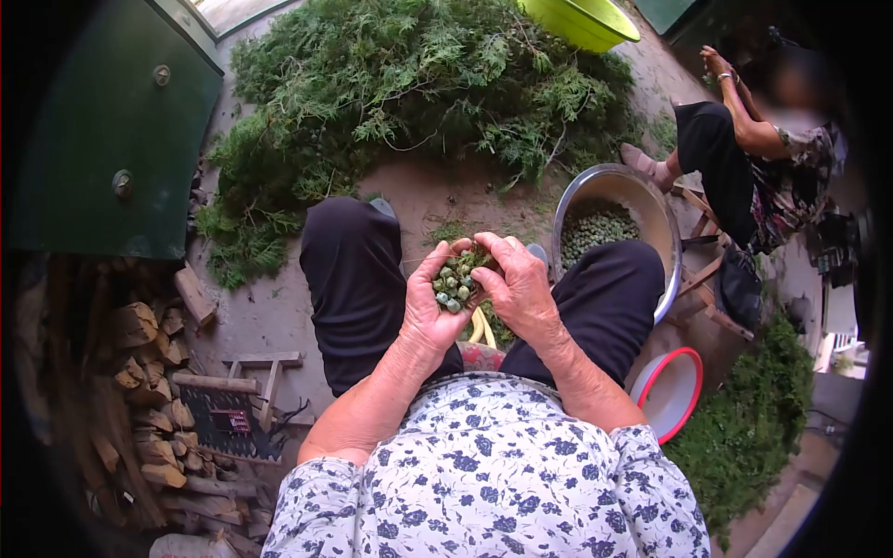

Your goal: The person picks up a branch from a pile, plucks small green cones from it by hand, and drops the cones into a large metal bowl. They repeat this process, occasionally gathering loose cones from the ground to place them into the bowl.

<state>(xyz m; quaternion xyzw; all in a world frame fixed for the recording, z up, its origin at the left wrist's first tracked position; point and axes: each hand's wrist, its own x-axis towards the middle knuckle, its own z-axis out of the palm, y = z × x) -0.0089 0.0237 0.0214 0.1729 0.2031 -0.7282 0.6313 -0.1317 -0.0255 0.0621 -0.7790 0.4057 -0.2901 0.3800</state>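
My left hand (430, 302) is cupped around a handful of small, round green conifer cones (456, 284), some with a bluish tint. Bits of green sprig show among them. From the other side, my right hand (521, 286) curls over the same handful, its thumb and fingers pressed on the cones. Both hands are above the gap between my knees. Beyond my right knee stands a metal basin (561, 219) with many similar cones (600, 232) inside, partly hidden by the knee.
A large heap of evergreen branches (419, 84) lies ahead, with a lime-green tub (581, 23) behind it. More greenery (753, 418) and a red-rimmed basin (690, 391) are at right. Another person (744, 139) sits there. Firewood (153, 400) and a small wooden stool (237, 384) are left.
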